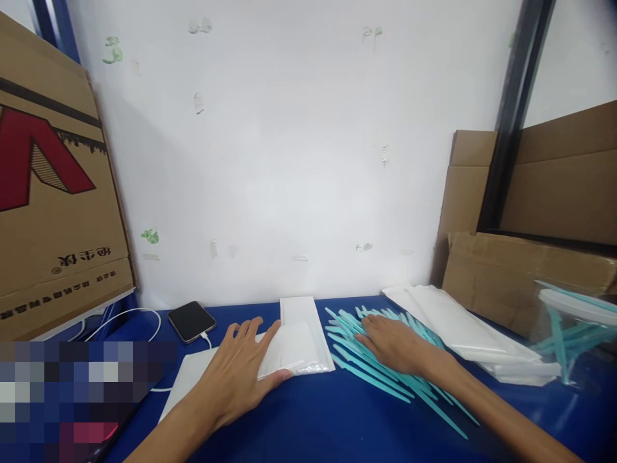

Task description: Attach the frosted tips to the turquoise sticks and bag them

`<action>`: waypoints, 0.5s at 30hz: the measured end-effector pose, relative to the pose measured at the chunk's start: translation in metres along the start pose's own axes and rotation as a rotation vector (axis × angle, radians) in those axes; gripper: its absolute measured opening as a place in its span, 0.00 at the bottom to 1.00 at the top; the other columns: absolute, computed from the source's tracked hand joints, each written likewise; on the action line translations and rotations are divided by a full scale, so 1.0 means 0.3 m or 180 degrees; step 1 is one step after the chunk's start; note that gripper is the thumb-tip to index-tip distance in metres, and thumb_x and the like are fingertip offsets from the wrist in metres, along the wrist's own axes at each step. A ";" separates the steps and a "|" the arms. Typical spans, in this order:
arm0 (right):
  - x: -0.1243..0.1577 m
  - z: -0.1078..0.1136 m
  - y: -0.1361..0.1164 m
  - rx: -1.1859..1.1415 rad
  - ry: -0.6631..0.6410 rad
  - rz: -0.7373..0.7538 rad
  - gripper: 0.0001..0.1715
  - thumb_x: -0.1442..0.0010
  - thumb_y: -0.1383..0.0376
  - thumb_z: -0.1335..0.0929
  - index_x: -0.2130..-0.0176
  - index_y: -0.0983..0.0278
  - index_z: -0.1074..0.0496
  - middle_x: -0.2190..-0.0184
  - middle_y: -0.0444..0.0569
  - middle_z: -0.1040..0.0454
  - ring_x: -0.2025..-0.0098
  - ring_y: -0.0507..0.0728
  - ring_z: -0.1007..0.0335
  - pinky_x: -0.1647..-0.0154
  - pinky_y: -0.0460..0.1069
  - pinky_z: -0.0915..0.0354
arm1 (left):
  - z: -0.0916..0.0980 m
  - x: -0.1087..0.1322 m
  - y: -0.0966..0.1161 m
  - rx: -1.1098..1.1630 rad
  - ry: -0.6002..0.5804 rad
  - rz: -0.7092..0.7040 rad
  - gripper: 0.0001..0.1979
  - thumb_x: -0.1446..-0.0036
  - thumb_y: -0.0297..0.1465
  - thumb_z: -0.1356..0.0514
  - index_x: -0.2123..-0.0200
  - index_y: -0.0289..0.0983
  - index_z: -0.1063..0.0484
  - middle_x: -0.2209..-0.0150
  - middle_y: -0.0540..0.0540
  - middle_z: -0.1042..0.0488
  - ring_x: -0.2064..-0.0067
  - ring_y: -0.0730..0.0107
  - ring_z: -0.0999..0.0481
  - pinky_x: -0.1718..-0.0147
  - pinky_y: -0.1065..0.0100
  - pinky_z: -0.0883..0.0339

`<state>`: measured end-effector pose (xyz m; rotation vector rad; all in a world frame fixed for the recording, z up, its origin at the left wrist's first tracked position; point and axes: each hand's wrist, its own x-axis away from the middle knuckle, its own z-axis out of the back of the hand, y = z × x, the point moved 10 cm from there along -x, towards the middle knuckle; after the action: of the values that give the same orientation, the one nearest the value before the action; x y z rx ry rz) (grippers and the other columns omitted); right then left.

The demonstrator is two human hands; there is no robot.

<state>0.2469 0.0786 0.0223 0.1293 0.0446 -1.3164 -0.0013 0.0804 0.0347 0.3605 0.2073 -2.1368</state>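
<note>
My left hand (245,366) rests at the left side of a white plastic bag (294,350), fingers spread and thumb along its near edge. The upper part of the bag (296,310) is a narrower white strip lying toward the wall. My right hand (393,344) is down on a loose pile of teal, tapered plastic sticks (371,379), its fingers curled in among them. Its fingertips are partly hidden, so how many sticks it grips cannot be seen. Beneath my left wrist lies a flat white sheet or packet (180,386).
A phone (191,320) with a white cable lies at the back left. White packets (448,321) are stacked on the right, beside a clear container (578,328) of teal sticks. Cardboard boxes stand left (58,225) and right (525,276) on the blue tabletop (299,424); a white wall (289,161) closes the back.
</note>
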 end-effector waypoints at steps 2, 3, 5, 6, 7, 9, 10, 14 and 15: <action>-0.004 0.003 0.006 0.0012 0.0109 -0.0022 0.29 0.29 0.56 0.47 0.51 0.72 0.28 0.55 0.66 0.24 0.53 0.69 0.26 0.54 0.59 0.33 | 0.005 0.002 0.004 0.0031 0.0088 -0.0050 0.39 0.40 0.59 0.52 0.33 0.43 0.40 0.38 0.29 0.34 0.39 0.31 0.35 0.45 0.34 0.44; -0.006 0.009 0.011 0.0018 0.0187 -0.0039 0.27 0.29 0.56 0.46 0.50 0.70 0.28 0.55 0.65 0.24 0.53 0.69 0.26 0.55 0.59 0.33 | 0.009 0.003 0.005 0.0046 0.0150 -0.0077 0.38 0.40 0.58 0.51 0.33 0.43 0.40 0.39 0.30 0.33 0.39 0.32 0.35 0.45 0.34 0.43; -0.009 0.025 0.020 0.0072 0.0358 -0.0082 0.25 0.29 0.57 0.45 0.50 0.68 0.28 0.55 0.64 0.23 0.53 0.68 0.25 0.57 0.57 0.32 | 0.015 0.005 0.008 0.0049 0.0255 -0.0127 0.37 0.39 0.58 0.51 0.34 0.44 0.39 0.39 0.31 0.32 0.40 0.34 0.34 0.45 0.35 0.43; -0.010 0.033 0.024 0.0110 0.0411 -0.0103 0.25 0.29 0.57 0.46 0.51 0.68 0.28 0.56 0.63 0.23 0.54 0.68 0.25 0.58 0.57 0.32 | 0.016 0.005 0.009 0.0037 0.0278 -0.0145 0.37 0.39 0.58 0.51 0.34 0.45 0.39 0.39 0.32 0.32 0.40 0.35 0.34 0.45 0.36 0.43; -0.011 0.040 0.030 0.0144 0.0432 -0.0148 0.25 0.28 0.57 0.46 0.52 0.68 0.29 0.57 0.63 0.23 0.56 0.68 0.24 0.60 0.56 0.32 | 0.016 0.005 0.010 0.0023 0.0286 -0.0156 0.36 0.39 0.57 0.51 0.34 0.45 0.39 0.40 0.33 0.32 0.41 0.36 0.34 0.45 0.37 0.42; -0.013 0.051 0.046 0.0183 0.0387 -0.0278 0.25 0.28 0.56 0.46 0.52 0.69 0.30 0.61 0.62 0.22 0.60 0.67 0.24 0.64 0.55 0.33 | 0.017 0.003 0.013 0.0014 0.0276 -0.0170 0.36 0.39 0.57 0.51 0.34 0.46 0.40 0.40 0.34 0.32 0.41 0.37 0.34 0.46 0.39 0.41; -0.013 0.056 0.053 0.0175 0.0350 -0.0339 0.25 0.28 0.56 0.46 0.52 0.69 0.31 0.64 0.61 0.22 0.62 0.66 0.24 0.65 0.54 0.34 | 0.018 0.003 0.016 0.0026 0.0263 -0.0179 0.35 0.38 0.56 0.51 0.34 0.46 0.40 0.40 0.34 0.33 0.41 0.37 0.34 0.46 0.39 0.41; -0.006 0.092 0.061 0.0027 0.0352 -0.0411 0.22 0.28 0.57 0.46 0.46 0.69 0.38 0.70 0.57 0.23 0.70 0.64 0.26 0.73 0.51 0.40 | 0.037 0.001 0.039 0.0091 0.0260 -0.0264 0.32 0.36 0.54 0.51 0.34 0.47 0.40 0.40 0.36 0.33 0.42 0.39 0.34 0.47 0.41 0.40; -0.004 0.098 0.058 -0.0006 0.0373 -0.0389 0.21 0.28 0.58 0.46 0.46 0.69 0.38 0.71 0.57 0.24 0.71 0.63 0.27 0.74 0.51 0.42 | 0.043 0.001 0.045 0.0097 0.0268 -0.0291 0.31 0.36 0.53 0.51 0.34 0.47 0.40 0.41 0.36 0.33 0.43 0.40 0.34 0.47 0.42 0.40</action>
<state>0.2623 0.0806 0.0529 0.2047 0.1553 -1.4298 0.0075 0.0689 0.0465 0.4673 0.2439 -2.2187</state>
